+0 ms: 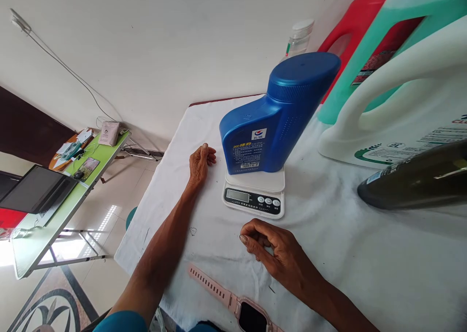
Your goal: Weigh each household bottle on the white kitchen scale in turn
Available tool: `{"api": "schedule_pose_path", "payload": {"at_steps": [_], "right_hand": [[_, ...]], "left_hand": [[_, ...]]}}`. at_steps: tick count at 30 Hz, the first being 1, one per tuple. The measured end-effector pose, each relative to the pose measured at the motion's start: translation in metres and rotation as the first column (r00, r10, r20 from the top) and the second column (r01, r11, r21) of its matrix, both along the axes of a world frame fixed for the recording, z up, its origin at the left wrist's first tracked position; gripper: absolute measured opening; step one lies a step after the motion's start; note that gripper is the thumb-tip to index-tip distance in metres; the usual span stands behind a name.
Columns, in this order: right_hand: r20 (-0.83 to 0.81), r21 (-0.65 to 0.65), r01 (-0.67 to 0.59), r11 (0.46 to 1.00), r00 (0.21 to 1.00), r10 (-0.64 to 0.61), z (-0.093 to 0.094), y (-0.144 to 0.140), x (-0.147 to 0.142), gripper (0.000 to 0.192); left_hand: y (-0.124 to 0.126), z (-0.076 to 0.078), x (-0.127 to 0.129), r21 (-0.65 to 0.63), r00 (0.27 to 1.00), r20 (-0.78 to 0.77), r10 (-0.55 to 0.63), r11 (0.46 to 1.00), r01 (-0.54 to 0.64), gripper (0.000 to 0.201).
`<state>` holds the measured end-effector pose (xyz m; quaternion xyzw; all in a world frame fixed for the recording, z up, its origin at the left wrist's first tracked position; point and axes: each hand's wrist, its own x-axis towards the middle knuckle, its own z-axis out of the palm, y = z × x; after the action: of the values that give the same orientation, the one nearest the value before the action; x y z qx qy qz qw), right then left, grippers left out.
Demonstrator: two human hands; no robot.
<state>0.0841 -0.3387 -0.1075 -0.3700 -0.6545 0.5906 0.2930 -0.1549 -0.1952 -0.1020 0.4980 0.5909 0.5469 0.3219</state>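
Observation:
A blue motor oil bottle [266,118] with a ribbed blue cap stands on the platform of a white kitchen scale [251,200], its neck slanting to the right. The scale's small display looks blank, with several round buttons beside it. On the cloth left of the bottle rests my left hand [201,164], its fingers curled in loosely and nothing visible in them. My right hand [272,247] is in front of the scale, apart from it, with fingers bent toward the thumb and nothing seen between them. Neither hand touches the bottle.
Large jugs, one white [394,128], one green [339,98] and one red [343,35], crowd the right side. A dark bottle [412,179] leans in there. Behind the oil bottle is a clear bottle [301,38]. A pink-strapped watch [251,317] lies at the near edge.

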Motion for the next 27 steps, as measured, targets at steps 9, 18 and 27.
{"api": "schedule_pose_path", "payload": {"at_steps": [9,18,27], "right_hand": [[0.000,0.015,0.001,1.000,1.000,-0.001,-0.005,0.000,0.000,0.038],[-0.002,0.010,-0.005,1.000,1.000,0.005,-0.006,-0.001,0.001,0.035],[0.032,-0.016,-0.032,0.999,0.999,0.032,-0.007,-0.002,0.001,0.044]], "left_hand": [[-0.002,0.002,-0.007,-0.029,0.992,0.127,-0.021,0.999,0.025,0.077],[-0.011,0.032,-0.006,0.153,0.976,0.171,-0.134,0.982,0.108,0.084],[-0.025,0.078,0.045,0.068,0.926,-0.056,-0.374,0.924,0.377,0.073]]}}
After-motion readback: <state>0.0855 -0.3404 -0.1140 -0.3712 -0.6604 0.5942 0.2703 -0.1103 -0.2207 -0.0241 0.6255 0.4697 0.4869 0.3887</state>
